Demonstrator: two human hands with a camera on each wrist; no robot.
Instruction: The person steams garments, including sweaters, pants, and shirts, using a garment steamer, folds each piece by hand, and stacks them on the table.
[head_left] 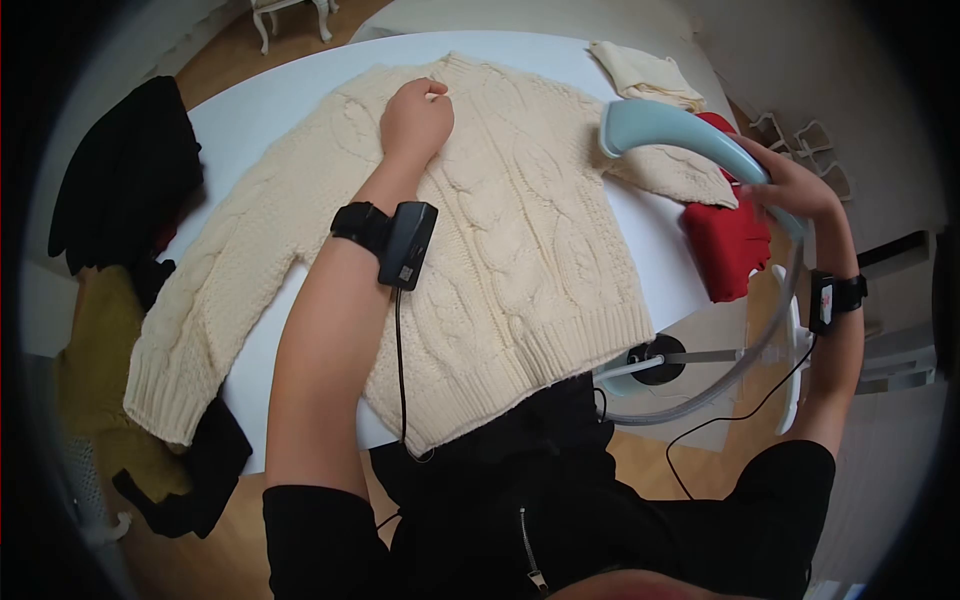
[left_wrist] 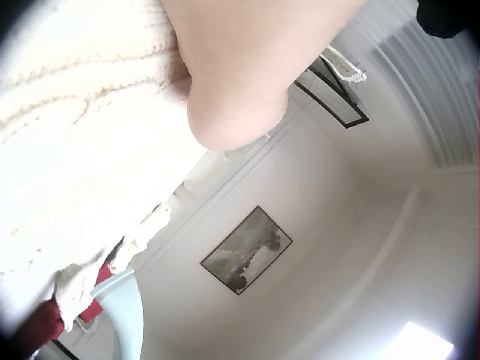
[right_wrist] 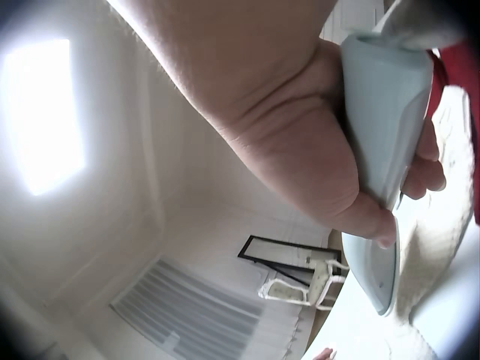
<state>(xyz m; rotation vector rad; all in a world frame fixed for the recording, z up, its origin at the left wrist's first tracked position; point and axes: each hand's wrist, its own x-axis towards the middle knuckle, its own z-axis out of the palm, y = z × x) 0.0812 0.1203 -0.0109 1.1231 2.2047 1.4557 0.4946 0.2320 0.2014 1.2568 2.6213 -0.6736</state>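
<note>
Holding steamer (head_left: 690, 133) in right hand (head_left: 797, 187), resting curled left hand (head_left: 418, 122) on sweater (head_left: 510, 240).
Best to skim lightly without pressing.

The head view looks forward and down from above the worktop (head_left: 240, 125). The left wrist camera (head_left: 408, 245) sits close to the left hand (head_left: 418, 122) and faces obliquely past the sweater (head_left: 510, 220) toward a picture (left_wrist: 246, 250). The right wrist camera (head_left: 828, 303) sits close to the right hand (head_left: 795, 185), facing a distant chair (right_wrist: 283, 291). All three views share the steamer (head_left: 670, 125).
</note>
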